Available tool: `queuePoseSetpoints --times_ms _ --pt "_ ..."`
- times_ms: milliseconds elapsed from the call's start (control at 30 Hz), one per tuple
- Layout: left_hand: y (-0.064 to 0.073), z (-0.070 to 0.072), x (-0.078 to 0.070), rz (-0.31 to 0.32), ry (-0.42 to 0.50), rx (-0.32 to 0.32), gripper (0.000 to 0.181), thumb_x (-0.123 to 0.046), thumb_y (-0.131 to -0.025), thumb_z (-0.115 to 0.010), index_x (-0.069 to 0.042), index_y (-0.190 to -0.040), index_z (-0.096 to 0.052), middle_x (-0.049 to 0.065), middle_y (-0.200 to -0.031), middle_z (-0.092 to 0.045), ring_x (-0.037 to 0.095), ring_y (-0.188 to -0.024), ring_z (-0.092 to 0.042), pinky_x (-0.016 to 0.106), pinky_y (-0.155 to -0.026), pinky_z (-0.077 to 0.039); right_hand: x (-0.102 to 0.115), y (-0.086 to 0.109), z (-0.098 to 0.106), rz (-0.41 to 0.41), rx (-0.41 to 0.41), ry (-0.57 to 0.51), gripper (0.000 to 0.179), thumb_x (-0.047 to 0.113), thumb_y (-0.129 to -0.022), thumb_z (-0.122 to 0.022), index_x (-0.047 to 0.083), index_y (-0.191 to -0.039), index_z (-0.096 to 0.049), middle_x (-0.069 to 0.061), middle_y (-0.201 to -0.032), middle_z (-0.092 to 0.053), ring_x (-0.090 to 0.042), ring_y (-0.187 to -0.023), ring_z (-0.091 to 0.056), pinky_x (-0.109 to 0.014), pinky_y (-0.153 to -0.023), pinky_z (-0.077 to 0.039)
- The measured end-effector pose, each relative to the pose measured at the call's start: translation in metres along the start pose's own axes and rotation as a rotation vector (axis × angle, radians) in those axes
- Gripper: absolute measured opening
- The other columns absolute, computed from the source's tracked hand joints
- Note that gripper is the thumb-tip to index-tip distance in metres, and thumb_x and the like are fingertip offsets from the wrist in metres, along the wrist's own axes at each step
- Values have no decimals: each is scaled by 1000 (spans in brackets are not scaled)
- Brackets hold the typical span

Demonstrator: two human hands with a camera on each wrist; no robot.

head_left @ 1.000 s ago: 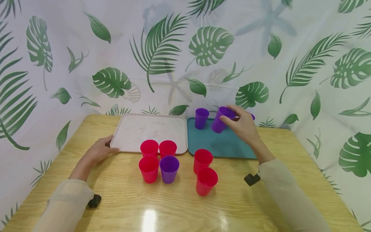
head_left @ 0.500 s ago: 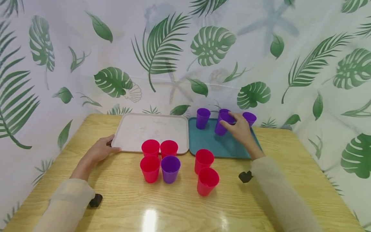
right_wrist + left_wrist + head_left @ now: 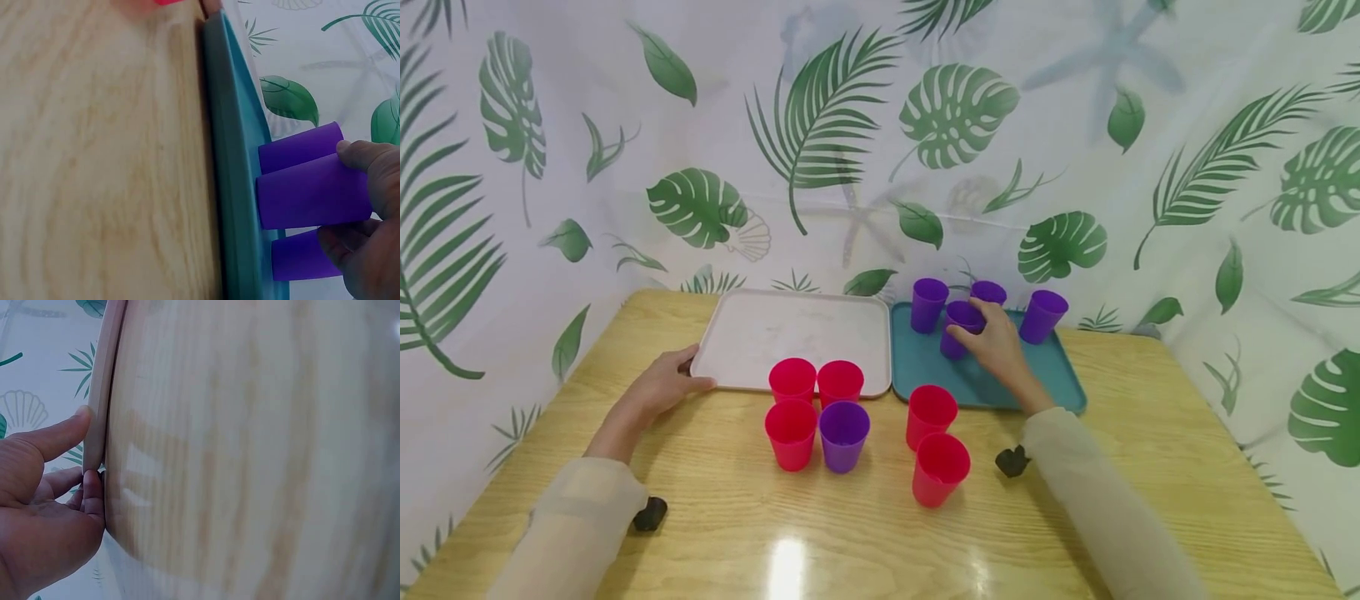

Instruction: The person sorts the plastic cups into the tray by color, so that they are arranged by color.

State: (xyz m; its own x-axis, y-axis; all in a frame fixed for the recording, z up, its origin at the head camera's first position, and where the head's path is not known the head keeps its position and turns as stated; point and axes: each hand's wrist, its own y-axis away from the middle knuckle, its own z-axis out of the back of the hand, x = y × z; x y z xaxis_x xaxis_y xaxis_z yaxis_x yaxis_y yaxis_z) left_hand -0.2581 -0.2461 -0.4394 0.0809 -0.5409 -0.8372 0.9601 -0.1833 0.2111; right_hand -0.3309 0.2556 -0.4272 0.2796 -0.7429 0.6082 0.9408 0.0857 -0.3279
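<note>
My right hand [image 3: 1002, 342] grips a purple cup [image 3: 957, 340] near its rim, over the front left part of the teal tray [image 3: 981, 387]. In the right wrist view this cup [image 3: 309, 195] stands upright, its base at the tray surface. Behind and beside it on the tray are a purple cup [image 3: 927, 308] at the back left, another purple cup [image 3: 988, 291] partly hidden by my fingers, and a third purple cup [image 3: 1043, 318] at the right. My left hand [image 3: 661, 385] holds the near left corner of the white tray [image 3: 797, 333], its thumb along the rim [image 3: 100, 394].
Before the white tray stand two red cups [image 3: 792, 379], with a red cup [image 3: 791, 437] and a purple cup [image 3: 844, 437] in front of them. Two more red cups [image 3: 932, 417] stand before the teal tray. Leaf-patterned cloth [image 3: 850, 125] hangs behind the wooden table [image 3: 850, 542].
My right hand has brought the purple cup down and slightly left, forward of the back cups, onto the teal tray. The left hand stays at the white tray's corner.
</note>
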Motion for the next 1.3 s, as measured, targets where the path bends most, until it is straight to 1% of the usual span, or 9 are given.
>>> queuePoseSetpoints --times_ms 167,400,500,600,800,933,1033,1167,1300 --pt "-1 1 0 -6 6 6 81 -10 -102 -64 9 -160 -10 35 -163 -17 48 -152 -19 60 -121 -19 5 6 4 16 -51 -26 74 26 -90 -82 -8 -147 -48 -29 -142 -52 -44 -129 -49 -58 -109 -40" --pt "0 1 0 -5 1 5 80 -10 -103 -64 8 -160 -11 35 -163 -18 48 -151 -20 60 -121 -20 15 11 18 68 -150 -76 61 22 -93 -78 -8 -141 -55 -30 -128 -60 -43 -114 -58 -54 -95 -50" --pt "0 1 0 -3 1 3 81 -10 -103 -63 8 -160 -10 35 -163 -17 48 -151 -19 60 -121 -20 21 14 24 97 -158 -105 58 19 -94 -77 -9 -140 -56 -31 -128 -60 -44 -115 -59 -54 -95 -51" --pt "-1 1 0 7 -2 1 81 -11 -103 -63 8 -160 -9 35 -164 -16 48 -152 -18 60 -121 -19 27 17 29 101 -137 -139 56 18 -95 -76 -7 -141 -56 -30 -132 -59 -42 -119 -57 -54 -97 -51" --pt "0 0 -1 20 2 -1 82 -11 -103 -64 8 -160 -8 34 -164 -14 48 -152 -16 59 -122 -18 43 26 38 77 -67 -192 57 21 -97 -75 -4 -143 -54 -25 -136 -58 -41 -123 -56 -53 -99 -51" --pt "0 0 -2 22 0 2 82 -11 -103 -64 7 -160 -9 34 -164 -15 48 -152 -16 60 -122 -18 56 34 41 84 -8 -229 57 20 -98 -74 -3 -146 -52 -24 -140 -55 -41 -127 -55 -56 -101 -49" --pt "-1 1 -2 30 -7 2 83 -13 -102 -65 7 -161 -9 34 -164 -14 48 -152 -16 60 -122 -18 70 40 44 96 35 -240 57 20 -99 -73 -1 -147 -51 -22 -141 -56 -40 -125 -57 -55 -99 -51" --pt "-2 1 -1 31 -10 0 83 -13 -102 -65 7 -161 -9 33 -165 -14 48 -153 -14 60 -122 -17 87 49 46 122 96 -238 56 20 -99 -73 2 -148 -52 -18 -137 -60 -35 -118 -62 -48 -93 -57" --pt "-3 0 -1 41 -2 -2 83 -13 -102 -65 7 -161 -9 33 -165 -13 48 -153 -14 60 -122 -16 102 58 44 176 165 -234 55 17 -98 -73 3 -147 -54 -16 -133 -64 -32 -115 -65 -44 -94 -57"
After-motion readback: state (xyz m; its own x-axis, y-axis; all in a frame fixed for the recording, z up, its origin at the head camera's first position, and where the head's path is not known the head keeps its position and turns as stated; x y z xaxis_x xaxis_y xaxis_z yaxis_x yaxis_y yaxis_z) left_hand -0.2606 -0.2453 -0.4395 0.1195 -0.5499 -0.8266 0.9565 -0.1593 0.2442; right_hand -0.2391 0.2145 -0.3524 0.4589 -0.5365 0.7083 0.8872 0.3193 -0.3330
